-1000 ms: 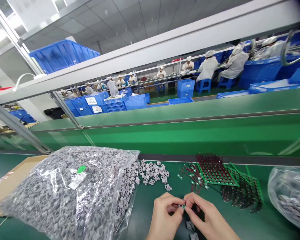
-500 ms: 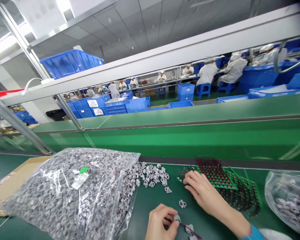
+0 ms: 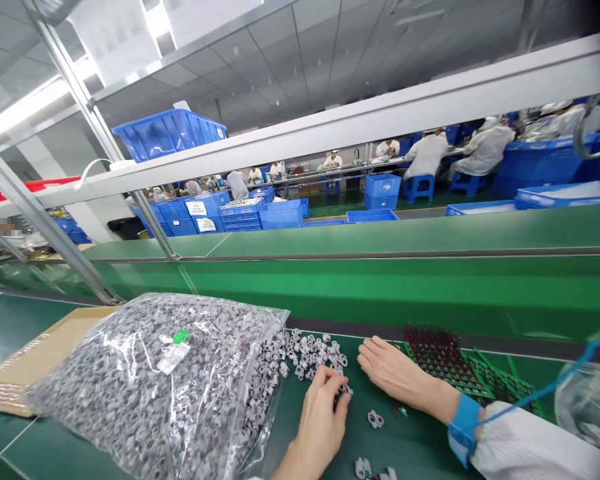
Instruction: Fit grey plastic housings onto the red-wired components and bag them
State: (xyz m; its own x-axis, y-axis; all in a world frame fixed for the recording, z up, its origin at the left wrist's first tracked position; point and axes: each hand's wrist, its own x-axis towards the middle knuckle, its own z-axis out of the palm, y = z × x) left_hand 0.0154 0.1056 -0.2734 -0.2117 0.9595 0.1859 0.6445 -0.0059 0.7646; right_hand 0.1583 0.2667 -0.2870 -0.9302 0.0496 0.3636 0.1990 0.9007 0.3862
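My left hand (image 3: 324,410) is at the near edge of a pile of loose grey plastic parts (image 3: 313,352), thumb and fingers pinched around one grey double-ring part (image 3: 347,391). My right hand (image 3: 393,368) is palm down beside the pile, its fingers together and bent; whatever they hold is hidden. Below its palm a short red wire and a small green piece (image 3: 403,411) show. Another grey double-ring part (image 3: 375,419) lies alone between the hands and the near edge. Closer to me are grey parts (image 3: 363,468) with red wire at them.
A large clear bag (image 3: 145,380) of grey parts fills the left, beside a cardboard tray (image 3: 45,353). Green circuit boards with dark red wires (image 3: 443,363) lie behind my right forearm. A clear bag (image 3: 587,407) is at right. A blue cord (image 3: 545,387) runs from my wristband.
My left hand has left the grey part with red wire and moved away from me to a part by the pile. My right hand has moved off the wired boards. The view has shifted slightly.
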